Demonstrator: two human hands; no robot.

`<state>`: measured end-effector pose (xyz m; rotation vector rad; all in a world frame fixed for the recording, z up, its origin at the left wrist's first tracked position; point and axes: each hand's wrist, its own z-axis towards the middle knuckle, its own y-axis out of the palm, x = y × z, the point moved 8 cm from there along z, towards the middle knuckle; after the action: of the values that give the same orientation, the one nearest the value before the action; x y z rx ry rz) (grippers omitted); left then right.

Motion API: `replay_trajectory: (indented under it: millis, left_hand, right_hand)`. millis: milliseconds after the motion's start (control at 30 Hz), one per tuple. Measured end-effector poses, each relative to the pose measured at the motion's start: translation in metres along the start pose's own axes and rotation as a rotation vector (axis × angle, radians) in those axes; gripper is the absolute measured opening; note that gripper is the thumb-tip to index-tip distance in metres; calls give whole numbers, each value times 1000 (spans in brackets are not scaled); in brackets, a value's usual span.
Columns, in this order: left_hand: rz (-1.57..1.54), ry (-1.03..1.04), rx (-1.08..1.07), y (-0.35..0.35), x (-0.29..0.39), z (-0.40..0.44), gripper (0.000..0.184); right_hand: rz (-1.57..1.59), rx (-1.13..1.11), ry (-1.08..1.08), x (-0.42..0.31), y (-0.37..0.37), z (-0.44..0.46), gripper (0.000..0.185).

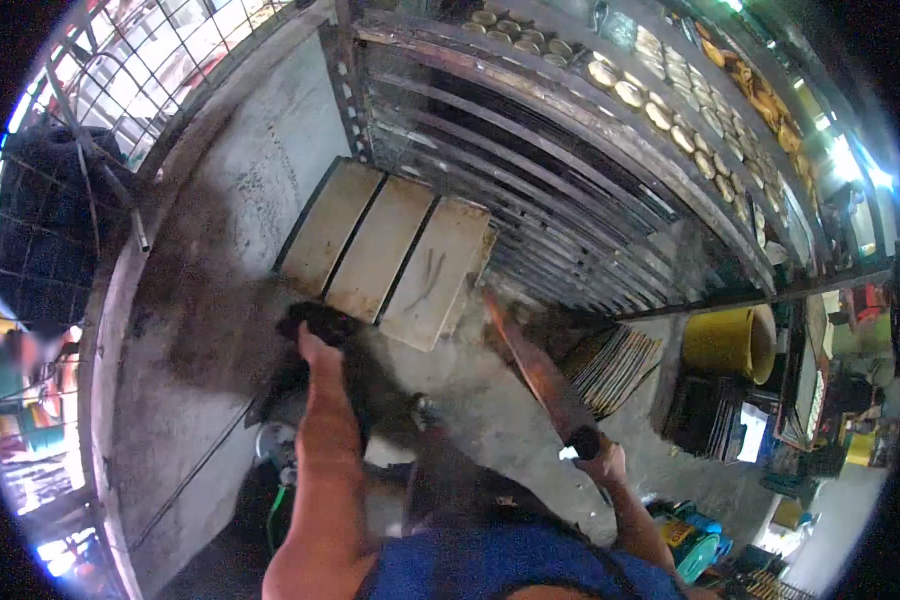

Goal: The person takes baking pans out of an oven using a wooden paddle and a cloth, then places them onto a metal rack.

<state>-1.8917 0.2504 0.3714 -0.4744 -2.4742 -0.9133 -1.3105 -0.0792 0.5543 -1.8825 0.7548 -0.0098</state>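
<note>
Head view: left hand outstretched, right hand nearer.

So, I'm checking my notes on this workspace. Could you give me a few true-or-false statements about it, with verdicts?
1. The right hand holds a long flat tool by its dark end. True.
2. The left hand grips the same tool. False: it is at a dark thing, apart from the tool.
3. Three pale panels sit side by side with dark gaps between. True.
4. In the picture, the yellow container is left of the panels. False: it is to their right.
5. The person wears a blue garment. True.
</note>
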Motion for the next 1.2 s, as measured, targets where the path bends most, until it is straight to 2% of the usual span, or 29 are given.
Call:
replay_trajectory:
  millis: [33, 100, 167, 200, 267, 333, 367, 400, 467, 533, 600, 633, 667, 733, 800, 833, 867, 900, 933, 1000, 1067, 1133, 1200]
  left_hand:
    - [-60, -91, -88, 10, 5, 3, 42]
    - [35, -73, -131, 8, 12, 8, 42]
    - [215, 22, -184, 17, 10, -3, 44]
    - [291, 91, -185, 22, 5, -15, 46]
    - [345, 18, 130, 22, -15, -21, 53]
    - [364, -15, 299, 8, -20, -24, 57]
    - [200, -88, 57, 21, -31, -17, 62]
    - [34, -157, -184, 35, -38, -15, 66]
    - [71, -161, -140, 30, -37, -13, 70]
    - [99, -159, -100, 22, -37, -9, 73]
    - [105, -113, -71, 13, -38, 9, 79]
    - [99, -92, -61, 11, -37, 17, 81]
    - [189, -62, 43, -3, -33, 23, 83]
    - [250, -24, 147, 4, -31, 15, 85]
    - [300, -35, 80, 19, -29, -17, 90]
    - [282, -32, 81, 22, -33, -20, 90]
    - [292, -8, 192, 22, -29, -26, 86]
    - [296, 0, 250, 21, -28, -27, 84]
    - [301, 7, 308, 18, -27, -25, 83]
    - [224, -95, 255, 16, -35, -19, 77]
    - [291, -53, 272, 54, -19, -63, 75]
    - [387, -32, 295, 58, -16, -78, 73]
    - [363, -115, 347, 45, -34, -49, 73]
  right_hand:
    - [36, 57, -89, -46, -33, 8, 55]
    - [61, 179, -345, -59, -49, 57, 63]
    - [-83, 240, -414, -131, -89, 100, 70]
    - [-156, 112, -357, -167, -109, 119, 78]
    - [-24, 374, -859, -226, -135, 159, 77]
    - [-109, 244, -628, -213, -121, 224, 74]
    - [-141, 199, -555, -214, -125, 242, 74]
    - [-155, 17, -451, -230, -146, 233, 74]
    - [-172, -168, -345, -235, -166, 221, 74]
    - [-211, -108, -392, -216, -182, 208, 73]
    - [-300, 79, -564, -202, -195, 195, 75]
    - [-459, 72, -471, -200, -203, 188, 79]
    - [-464, 67, -486, -204, -211, 182, 79]
    - [-414, -206, -403, -212, -220, 181, 85]
    - [-531, -200, -448, -239, -236, 175, 87]
    - [-577, -272, -387, -243, -240, 182, 87]
    - [-621, -340, -325, -246, -244, 188, 87]
    - [-733, -243, -379, -252, -254, 199, 81]
    - [-741, -246, -379, -267, -263, 195, 81]
    - [-790, -399, -419, -301, -276, 185, 76]
    - [-942, -341, -424, -323, -282, 187, 74]
    - [-962, -436, -384, -331, -277, 196, 74]
    - [-999, -431, -374, -334, -279, 200, 70]
